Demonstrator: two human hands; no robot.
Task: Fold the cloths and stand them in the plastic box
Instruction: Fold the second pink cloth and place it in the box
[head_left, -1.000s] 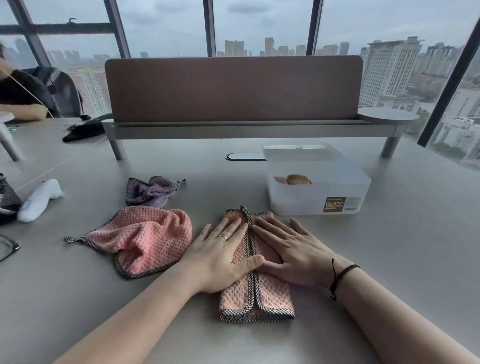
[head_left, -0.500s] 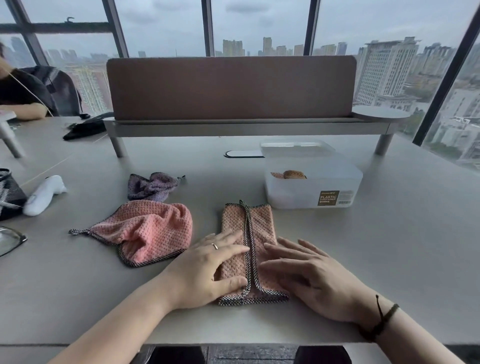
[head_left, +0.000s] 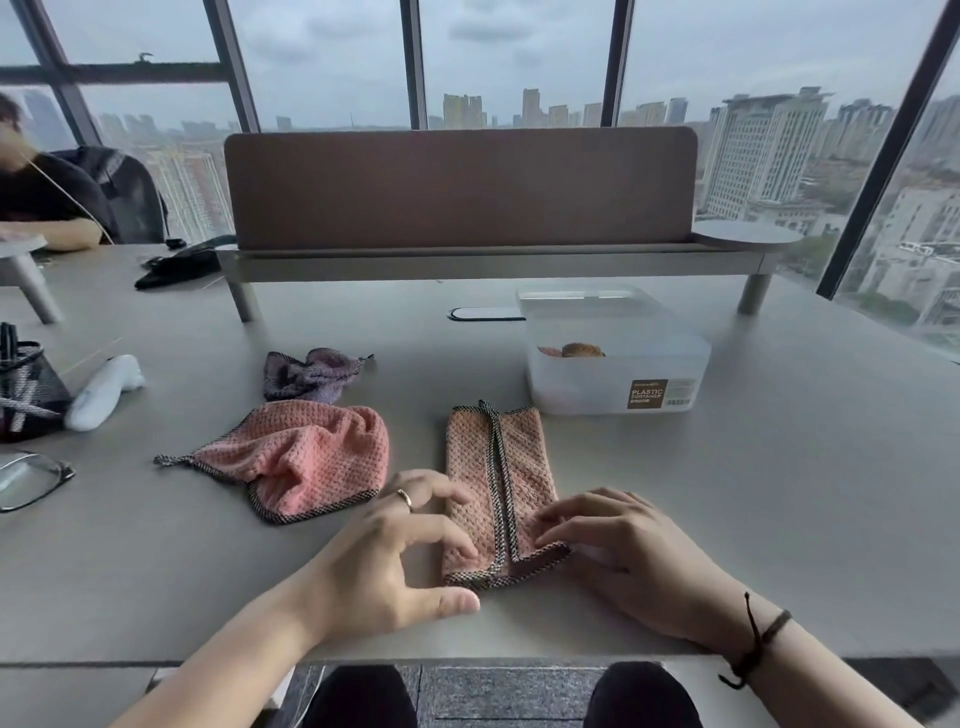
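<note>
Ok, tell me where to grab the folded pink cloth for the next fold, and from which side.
Take the folded pink cloth at its near short edge, one corner per hand, coming from the table's front edge. It lies as a long strip running away from you, flaps meeting along the middle, and both the left hand and right hand are already there; lifting that end probably carries it over toward the plastic box.

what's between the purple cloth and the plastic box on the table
Only bare table lies between the purple cloth and the plastic box, as the head view shows; the folded pink cloth sits nearer the person.
</note>
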